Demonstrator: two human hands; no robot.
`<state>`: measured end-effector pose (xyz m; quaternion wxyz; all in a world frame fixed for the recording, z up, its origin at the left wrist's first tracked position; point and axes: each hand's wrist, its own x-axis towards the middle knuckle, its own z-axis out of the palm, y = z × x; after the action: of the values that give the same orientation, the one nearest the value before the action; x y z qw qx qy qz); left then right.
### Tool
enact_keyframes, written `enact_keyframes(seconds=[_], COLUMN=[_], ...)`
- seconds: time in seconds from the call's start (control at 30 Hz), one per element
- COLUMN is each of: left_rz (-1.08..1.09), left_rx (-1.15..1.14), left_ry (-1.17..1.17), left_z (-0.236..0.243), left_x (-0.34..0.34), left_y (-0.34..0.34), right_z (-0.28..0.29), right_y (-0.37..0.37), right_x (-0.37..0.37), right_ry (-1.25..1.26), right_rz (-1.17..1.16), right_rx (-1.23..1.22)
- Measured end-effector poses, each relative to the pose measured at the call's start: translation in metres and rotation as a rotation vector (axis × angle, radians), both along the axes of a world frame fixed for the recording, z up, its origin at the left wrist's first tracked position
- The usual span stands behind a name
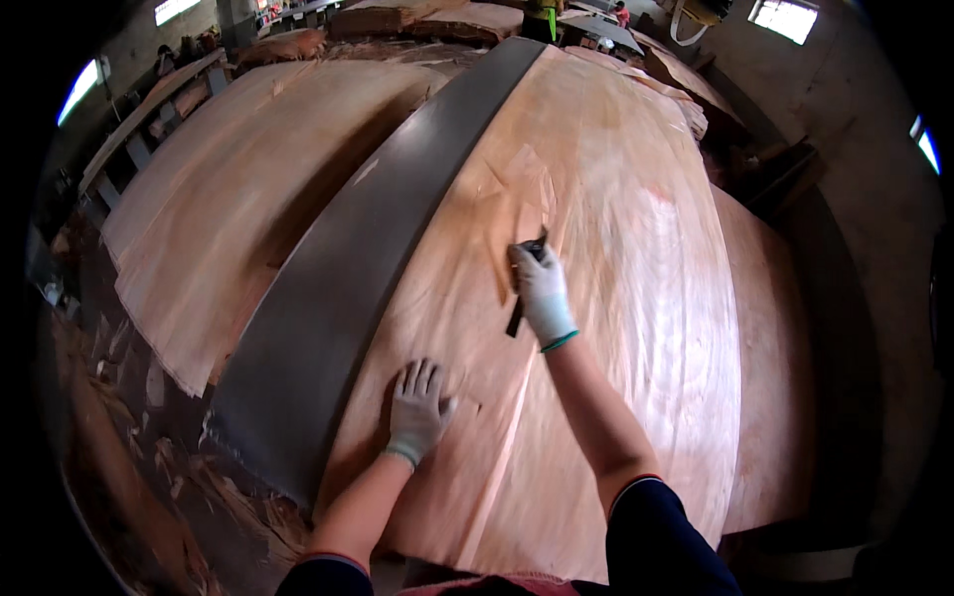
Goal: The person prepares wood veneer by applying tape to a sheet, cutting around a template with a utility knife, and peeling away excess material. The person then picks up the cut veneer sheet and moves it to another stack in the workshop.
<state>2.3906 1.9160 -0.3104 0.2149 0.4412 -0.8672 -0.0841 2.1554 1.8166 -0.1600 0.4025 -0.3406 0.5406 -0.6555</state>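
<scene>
A large sheet of pale pinkish wood veneer (606, 328) lies in front of me, with wrinkles and a torn, lifted patch near its middle. My left hand (418, 412), in a whitish glove, rests flat on its near left part with the fingers stretched out. Farther forward, my gloved right hand (543, 283) is closed around a dark flat hand tool (515, 320). One end of this tool sticks out below the fist and another above it. The fingers cover its middle, so its exact kind cannot be made out.
Left of the veneer runs a long dark grey board (343, 268). Beyond it lies another veneer stack (229, 189). Scraps (238, 507) litter the floor at the lower left. More veneer (765, 368) shows at the right. A person (540, 20) stands at the far end.
</scene>
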Motion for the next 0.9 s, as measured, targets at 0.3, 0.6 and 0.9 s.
enact_keyframes(seconds=[0.3,0.6,0.9], left_rz=[-0.106,0.534,0.187], left_rx=[0.147,0.515,1.468], left_ry=[0.306,0.066,0.793], left_z=[0.056,0.047,0.071], left_x=[0.048,0.288,0.280], left_y=[0.161,0.267,0.225], right_z=[0.033,0.020,-0.037], right_y=[0.259,0.276,0.358], right_x=[0.415,0.304,0.253], right_ry=[0.634,0.319,0.227], right_rz=[1.114,0.700,0.510], right_rx=[-0.591,0.179,0.615])
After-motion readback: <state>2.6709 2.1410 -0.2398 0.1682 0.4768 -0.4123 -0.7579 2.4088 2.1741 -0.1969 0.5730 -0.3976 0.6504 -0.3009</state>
